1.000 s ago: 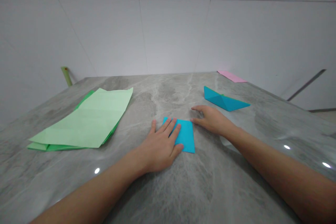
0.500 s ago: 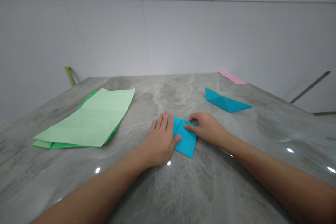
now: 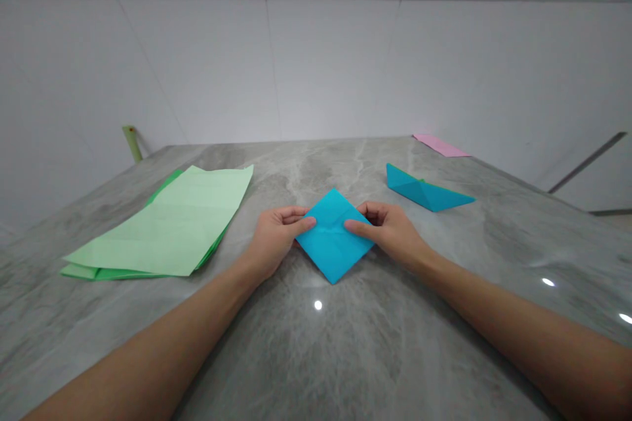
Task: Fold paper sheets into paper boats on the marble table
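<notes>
A folded blue paper square (image 3: pixel 332 251) is turned like a diamond, one corner toward me, just over the table. My left hand (image 3: pixel 279 231) pinches its left corner, thumb on top and fingers beneath. At the right corner, my right hand (image 3: pixel 390 229) grips the same paper, its thumb lying on the face and its fingers curled behind. Faint creases run across the paper's middle. Beyond my right hand rests a folded blue paper boat (image 3: pixel 428 192), with a bit of green along its upper edge.
To the left lies a stack of light and darker green paper sheets (image 3: pixel 162 227) on the grey marbled table (image 3: pixel 316 355). A pink paper (image 3: pixel 442 145) sits at the far right edge. Behind the table is a white wall (image 3: pixel 326 66).
The blue paper has turned from a tilted square into a diamond facing me. My left hand has gone from lying flat on it to pinching its left corner.
</notes>
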The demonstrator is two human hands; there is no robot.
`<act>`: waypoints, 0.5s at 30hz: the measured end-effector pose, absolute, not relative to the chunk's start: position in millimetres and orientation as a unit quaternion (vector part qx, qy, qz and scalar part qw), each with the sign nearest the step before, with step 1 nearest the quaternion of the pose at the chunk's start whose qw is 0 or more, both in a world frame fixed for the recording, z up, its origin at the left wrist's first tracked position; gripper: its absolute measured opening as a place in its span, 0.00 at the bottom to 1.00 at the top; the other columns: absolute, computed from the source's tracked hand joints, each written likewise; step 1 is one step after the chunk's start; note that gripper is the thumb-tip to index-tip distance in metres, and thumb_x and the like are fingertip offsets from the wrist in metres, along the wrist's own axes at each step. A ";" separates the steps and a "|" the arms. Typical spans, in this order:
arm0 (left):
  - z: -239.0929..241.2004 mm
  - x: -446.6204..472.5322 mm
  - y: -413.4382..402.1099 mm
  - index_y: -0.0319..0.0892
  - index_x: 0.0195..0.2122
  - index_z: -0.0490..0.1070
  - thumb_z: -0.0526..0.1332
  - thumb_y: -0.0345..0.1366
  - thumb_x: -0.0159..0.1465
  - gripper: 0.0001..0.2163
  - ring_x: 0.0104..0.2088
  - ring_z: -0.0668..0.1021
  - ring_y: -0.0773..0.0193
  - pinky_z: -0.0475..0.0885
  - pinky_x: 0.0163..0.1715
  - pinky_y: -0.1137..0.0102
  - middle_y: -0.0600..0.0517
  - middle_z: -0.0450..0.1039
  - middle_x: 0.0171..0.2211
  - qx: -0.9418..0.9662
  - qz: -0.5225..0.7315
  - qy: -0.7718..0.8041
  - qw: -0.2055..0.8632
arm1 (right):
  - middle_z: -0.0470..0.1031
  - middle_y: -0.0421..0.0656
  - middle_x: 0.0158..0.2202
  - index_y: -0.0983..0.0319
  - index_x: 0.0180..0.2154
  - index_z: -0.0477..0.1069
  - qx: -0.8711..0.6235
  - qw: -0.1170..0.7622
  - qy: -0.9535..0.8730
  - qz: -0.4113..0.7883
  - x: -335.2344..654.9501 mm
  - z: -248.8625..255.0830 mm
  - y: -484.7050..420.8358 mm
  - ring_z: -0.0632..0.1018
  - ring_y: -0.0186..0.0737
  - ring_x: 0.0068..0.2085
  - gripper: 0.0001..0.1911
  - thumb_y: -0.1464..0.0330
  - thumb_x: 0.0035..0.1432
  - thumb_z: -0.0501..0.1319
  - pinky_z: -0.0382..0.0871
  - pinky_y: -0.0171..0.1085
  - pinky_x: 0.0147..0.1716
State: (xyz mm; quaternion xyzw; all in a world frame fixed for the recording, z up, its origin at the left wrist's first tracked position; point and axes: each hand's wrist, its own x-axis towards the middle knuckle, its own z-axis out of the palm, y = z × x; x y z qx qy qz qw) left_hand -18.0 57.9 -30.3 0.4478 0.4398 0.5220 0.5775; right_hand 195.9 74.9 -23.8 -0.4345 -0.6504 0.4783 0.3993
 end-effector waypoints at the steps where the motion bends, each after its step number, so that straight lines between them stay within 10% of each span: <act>1: -28.7 -17.1 56.3 0.38 0.32 0.80 0.74 0.38 0.47 0.13 0.27 0.79 0.63 0.74 0.30 0.71 0.48 0.81 0.29 0.461 0.520 0.437 0.571 | 0.76 0.40 0.30 0.62 0.32 0.74 -0.425 0.384 -0.650 0.500 196.2 -22.4 73.3 0.75 0.38 0.31 0.17 0.57 0.47 0.70 0.68 0.37 0.31; 15: -28.5 -13.6 50.6 0.37 0.29 0.78 0.70 0.44 0.53 0.14 0.21 0.74 0.67 0.70 0.23 0.72 0.53 0.75 0.22 0.528 0.450 0.471 0.545 | 0.77 0.43 0.26 0.64 0.24 0.74 -0.466 0.315 -0.619 0.547 192.0 -22.0 63.9 0.74 0.37 0.26 0.20 0.53 0.45 0.71 0.70 0.37 0.28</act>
